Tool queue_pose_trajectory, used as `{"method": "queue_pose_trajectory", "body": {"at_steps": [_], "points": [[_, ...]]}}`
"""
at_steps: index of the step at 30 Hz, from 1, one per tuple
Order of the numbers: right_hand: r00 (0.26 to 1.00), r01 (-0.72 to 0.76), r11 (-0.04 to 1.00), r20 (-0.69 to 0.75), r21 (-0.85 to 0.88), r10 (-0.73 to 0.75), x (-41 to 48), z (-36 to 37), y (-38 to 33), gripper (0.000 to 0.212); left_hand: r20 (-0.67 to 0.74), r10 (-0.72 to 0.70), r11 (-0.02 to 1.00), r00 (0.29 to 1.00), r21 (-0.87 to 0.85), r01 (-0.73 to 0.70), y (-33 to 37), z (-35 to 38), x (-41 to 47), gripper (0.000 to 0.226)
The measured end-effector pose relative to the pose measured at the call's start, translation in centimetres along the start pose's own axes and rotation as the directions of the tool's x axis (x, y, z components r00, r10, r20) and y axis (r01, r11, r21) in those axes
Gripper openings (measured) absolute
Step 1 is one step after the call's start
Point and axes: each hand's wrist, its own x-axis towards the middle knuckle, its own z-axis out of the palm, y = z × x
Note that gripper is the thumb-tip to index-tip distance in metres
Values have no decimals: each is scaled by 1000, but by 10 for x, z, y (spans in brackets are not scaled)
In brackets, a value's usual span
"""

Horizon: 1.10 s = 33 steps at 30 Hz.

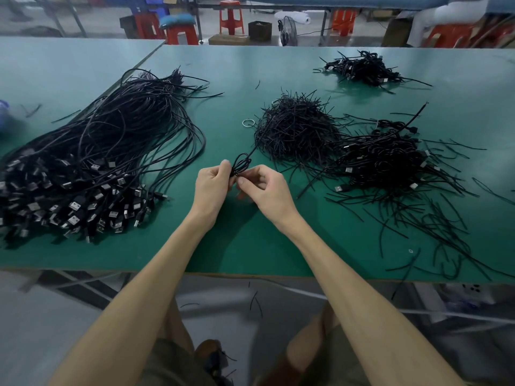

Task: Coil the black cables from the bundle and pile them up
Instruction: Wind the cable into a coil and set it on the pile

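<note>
Cable coil (pixel 240 166) held just above the green table (pixel 250 246), near middle: left hand (pixel 213 185) grips the loops, right hand (pixel 264 188) pinches the waist. Bundle (pixel 97 151) on the left looks huge, so plenty remains. Finished pile (pixel 390 160) on the right holds many; second pile (pixel 362 68) lies far back.

Both hands — left hand (pixel 212 183), right hand (pixel 264 188) — pinch a small coiled black cable (pixel 240 165) above the green table (pixel 245 246).
</note>
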Motion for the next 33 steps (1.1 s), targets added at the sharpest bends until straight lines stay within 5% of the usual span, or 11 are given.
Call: {"method": "queue_pose_trajectory", "body": {"at_steps": [9, 33], "points": [[998, -51, 992, 41, 113, 46, 1, -5, -3, 10, 38, 2, 1000, 999, -10, -1, -1, -1, -1, 40], [999, 7, 1000, -36, -24, -8, 3, -4, 5, 4, 105, 24, 999, 994, 45, -29, -1, 0, -2, 48]]}}
